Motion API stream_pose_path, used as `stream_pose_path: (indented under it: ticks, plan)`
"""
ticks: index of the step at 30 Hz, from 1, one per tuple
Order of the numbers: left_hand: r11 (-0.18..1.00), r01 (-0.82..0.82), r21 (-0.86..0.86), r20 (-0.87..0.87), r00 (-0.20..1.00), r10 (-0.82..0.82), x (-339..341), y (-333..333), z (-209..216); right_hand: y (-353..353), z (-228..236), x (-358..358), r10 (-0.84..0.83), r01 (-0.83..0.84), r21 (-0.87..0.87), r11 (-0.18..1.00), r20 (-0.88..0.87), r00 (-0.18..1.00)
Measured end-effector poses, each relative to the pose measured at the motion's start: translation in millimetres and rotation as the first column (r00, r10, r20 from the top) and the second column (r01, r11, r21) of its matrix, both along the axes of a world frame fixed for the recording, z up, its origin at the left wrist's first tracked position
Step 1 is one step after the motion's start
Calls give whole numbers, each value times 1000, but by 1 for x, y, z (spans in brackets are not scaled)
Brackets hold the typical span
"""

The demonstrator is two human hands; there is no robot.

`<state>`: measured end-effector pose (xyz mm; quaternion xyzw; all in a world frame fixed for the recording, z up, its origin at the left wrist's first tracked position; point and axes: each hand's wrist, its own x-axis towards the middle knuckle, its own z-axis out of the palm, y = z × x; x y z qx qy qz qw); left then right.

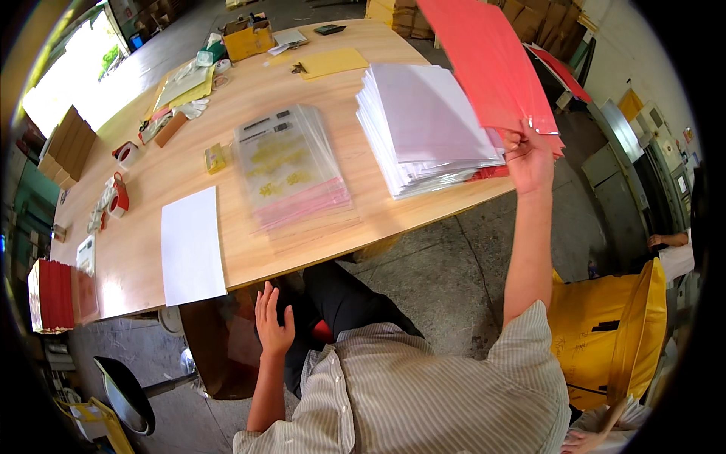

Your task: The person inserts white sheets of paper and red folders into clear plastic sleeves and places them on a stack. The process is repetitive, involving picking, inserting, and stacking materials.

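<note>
My right hand (532,160) pinches the near edge of a red sheet (491,68), raised and slanting away over the table's right side. Under and beside it lies a tall stack of white sheets (431,113), in what look like glossy clear sleeves, with more red at its lower right. Low in front of the table edge, my left hand (274,321) is empty, its fingers stretched out. Just beyond it a white sheet (193,246) rests on the wooden table (370,216). Between that sheet and the stack, clear plastic bags (291,163) with yellow print and pinkish ends lie fanned.
Tape rolls (118,203), a small yellow box (215,159), a clipboard (333,63) and an open yellow carton (248,39) sit across the table. Red-edged packs (51,295) stand at its left corner. A cardboard box (219,348) is below; a yellow sack (605,333) stands right, near other people.
</note>
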<state>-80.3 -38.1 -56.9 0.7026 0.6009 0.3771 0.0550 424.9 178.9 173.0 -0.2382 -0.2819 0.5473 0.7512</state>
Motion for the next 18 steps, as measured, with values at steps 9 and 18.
stream_pose_path:
  ticks: [9,18]
  plan:
    - [1000,18,-2,-25,1000,-18,7,12,6,24,-16,120,-80,94,-183,979,82,993]
    - [999,-18,-38,-20,1000,18,-5,5,6,28,-41,141,-243,287,-119,951,291,925]
